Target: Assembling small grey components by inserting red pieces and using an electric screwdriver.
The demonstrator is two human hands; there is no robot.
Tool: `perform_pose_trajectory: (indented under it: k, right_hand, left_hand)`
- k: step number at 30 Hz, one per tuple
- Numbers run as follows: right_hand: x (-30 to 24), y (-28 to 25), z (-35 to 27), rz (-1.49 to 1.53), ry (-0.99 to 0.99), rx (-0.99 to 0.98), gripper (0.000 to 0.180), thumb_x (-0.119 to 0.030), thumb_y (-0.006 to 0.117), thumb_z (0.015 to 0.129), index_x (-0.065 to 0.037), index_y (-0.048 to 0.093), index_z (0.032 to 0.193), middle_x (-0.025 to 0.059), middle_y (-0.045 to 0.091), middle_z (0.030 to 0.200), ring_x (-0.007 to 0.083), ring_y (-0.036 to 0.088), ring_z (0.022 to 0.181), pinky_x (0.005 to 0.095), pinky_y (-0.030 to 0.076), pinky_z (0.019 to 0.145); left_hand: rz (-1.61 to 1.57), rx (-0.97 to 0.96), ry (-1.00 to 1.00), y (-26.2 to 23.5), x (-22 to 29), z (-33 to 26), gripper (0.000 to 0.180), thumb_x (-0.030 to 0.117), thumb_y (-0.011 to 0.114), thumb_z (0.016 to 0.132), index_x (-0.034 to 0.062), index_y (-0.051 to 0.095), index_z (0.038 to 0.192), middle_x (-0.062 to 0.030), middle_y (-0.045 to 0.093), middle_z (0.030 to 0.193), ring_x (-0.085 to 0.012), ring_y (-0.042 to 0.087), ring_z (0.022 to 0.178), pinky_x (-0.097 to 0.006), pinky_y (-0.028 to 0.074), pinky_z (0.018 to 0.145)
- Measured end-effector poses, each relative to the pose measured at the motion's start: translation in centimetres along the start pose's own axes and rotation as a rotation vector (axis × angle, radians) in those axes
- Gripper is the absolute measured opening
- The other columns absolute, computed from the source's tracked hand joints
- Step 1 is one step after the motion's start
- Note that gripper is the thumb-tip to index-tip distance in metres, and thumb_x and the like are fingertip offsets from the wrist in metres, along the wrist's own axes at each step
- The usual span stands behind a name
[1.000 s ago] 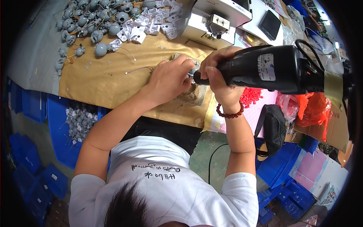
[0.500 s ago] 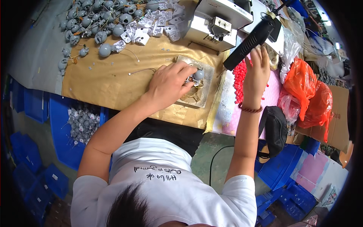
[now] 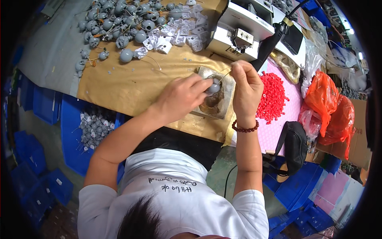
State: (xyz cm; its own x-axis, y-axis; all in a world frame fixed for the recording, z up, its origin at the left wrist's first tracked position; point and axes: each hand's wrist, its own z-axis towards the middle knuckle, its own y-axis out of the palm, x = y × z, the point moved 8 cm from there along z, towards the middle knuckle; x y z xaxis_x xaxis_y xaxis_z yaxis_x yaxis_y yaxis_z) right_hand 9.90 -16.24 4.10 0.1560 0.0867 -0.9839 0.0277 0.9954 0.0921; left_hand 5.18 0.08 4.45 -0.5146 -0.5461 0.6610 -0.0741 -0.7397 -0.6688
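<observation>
Brown sheeting [image 3: 123, 83] covers the middle of the counter [image 3: 49, 59], with blue bins [image 3: 69, 137] below it on the left, one of them holding small grey and white parts. Near the front edge of the sheeting lies a square block [image 3: 228, 102] with a hollowed top, and over this hollow sits a grey ball [image 3: 215, 88]. Of the two hands, the left hand [image 3: 184, 96] grasps the ball from its left side with the fingertips, while the right hand [image 3: 247, 89] pinches a thin wire [image 3: 225, 76] that rises from beside the ball. Whether the ball touches the block is hidden by the fingers. Farther back, grey balls with wires [image 3: 123, 24] are heaped beside white plastic pieces [image 3: 179, 30], and a white machine [image 3: 234, 40] stands to their right. Close behind the right hand hangs a black tool [image 3: 272, 44]. Red beads [image 3: 272, 97] are spread on a pink sheet [image 3: 287, 119], with orange bags [image 3: 324, 93] and a black pouch [image 3: 295, 147] farther right
</observation>
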Motion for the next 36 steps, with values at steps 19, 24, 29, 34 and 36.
perform_pose_trajectory:
  k: [19,24,29,34,36]
  right_hand:
    - [-0.8,-7.0,-6.2,-0.554,-0.008,-0.341,0.014,-0.003,0.067,0.090,0.002,0.068,0.103,0.0074,0.068,0.094,0.0137,0.064,0.082,0.0248,0.050,0.074]
    - [-4.3,-17.7,-6.1,-0.786,-0.016,0.086,0.012,0.001,0.067,0.089,0.001,0.068,0.101,0.0088,0.068,0.091,0.0142,0.065,0.080,0.0260,0.051,0.072]
    - [-2.9,-14.3,-7.9,-1.205,-0.159,-0.211,0.011,0.002,0.069,0.080,-0.002,0.067,0.089,0.0121,0.066,0.090,0.0297,0.065,0.082,0.0376,0.053,0.070]
    - [-1.4,-12.5,-8.8,-1.433,-0.296,-0.353,0.012,0.000,0.065,0.079,-0.004,0.066,0.091,0.0098,0.062,0.085,0.0279,0.062,0.081,0.0387,0.051,0.068]
    - [-0.9,-12.7,-9.1,-1.526,-0.288,-0.353,0.014,-0.001,0.063,0.079,-0.005,0.065,0.093,0.0094,0.060,0.081,0.0275,0.062,0.078,0.0382,0.052,0.065]
  left_hand:
    - [0.858,-0.217,-0.145,-9.7,-11.8,2.1,0.022,0.014,0.074,0.077,0.0059,0.065,0.095,-0.0096,0.064,0.091,-0.0294,0.058,0.094,-0.041,0.048,0.079]
    - [0.742,-0.172,-0.153,-9.0,-12.0,0.9,0.022,0.010,0.073,0.076,0.0056,0.064,0.096,-0.0081,0.064,0.089,-0.0291,0.059,0.092,-0.042,0.048,0.077]
    - [0.257,0.012,-0.132,-8.9,-5.9,1.5,0.026,0.004,0.072,0.077,0.0047,0.064,0.101,-0.0093,0.065,0.095,-0.0269,0.061,0.094,-0.038,0.047,0.084]
    - [-0.041,-0.222,0.162,-2.4,2.4,1.8,0.029,0.001,0.071,0.077,0.0052,0.067,0.105,-0.0105,0.063,0.101,-0.0280,0.057,0.099,-0.038,0.046,0.089]
    - [-0.101,-0.308,0.210,0.9,2.8,1.4,0.030,0.001,0.071,0.077,0.0058,0.069,0.107,-0.0095,0.062,0.101,-0.0289,0.055,0.102,-0.039,0.046,0.092]
